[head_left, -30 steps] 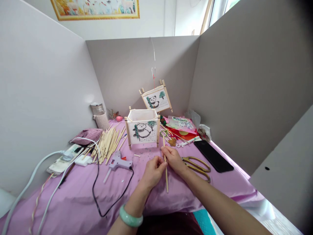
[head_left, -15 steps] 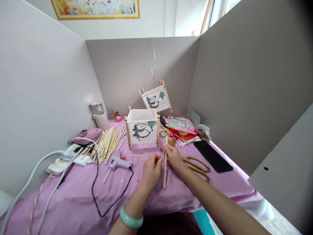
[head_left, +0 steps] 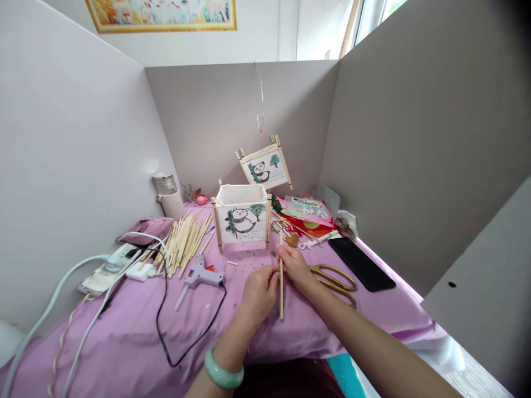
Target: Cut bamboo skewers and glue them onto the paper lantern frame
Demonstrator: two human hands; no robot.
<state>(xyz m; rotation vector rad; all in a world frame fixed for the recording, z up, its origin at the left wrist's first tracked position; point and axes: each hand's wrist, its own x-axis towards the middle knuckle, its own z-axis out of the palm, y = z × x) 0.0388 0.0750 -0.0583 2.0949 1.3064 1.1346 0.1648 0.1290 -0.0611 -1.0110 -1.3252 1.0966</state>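
A thin wooden stick (head_left: 281, 298) points toward me, pinched partway along by my right hand (head_left: 293, 265). My left hand (head_left: 260, 293) is closed beside the stick, its fingertips close to it; whatever they hold, if anything, is hidden. Just beyond both hands stands a lantern (head_left: 243, 224) with wooden corner posts and white panels, a panda and a tree drawn on its front. Gold-handled scissors (head_left: 334, 282) lie right of my right wrist, their blades hidden under the hand. To the left rests a light purple glue gun (head_left: 202, 275).
A second panda lantern (head_left: 265, 167) hangs tilted from a wire. Many loose sticks (head_left: 186, 237) are piled at left, near a power strip (head_left: 103, 273) and cables. A black phone (head_left: 362, 264) lies at right. Grey partitions (head_left: 249, 105) enclose the purple-clothed table (head_left: 133, 326).
My left hand has moved slightly right, closer to the stick. The stick's near end has shifted a little to the right; the lanterns and tools stay put.
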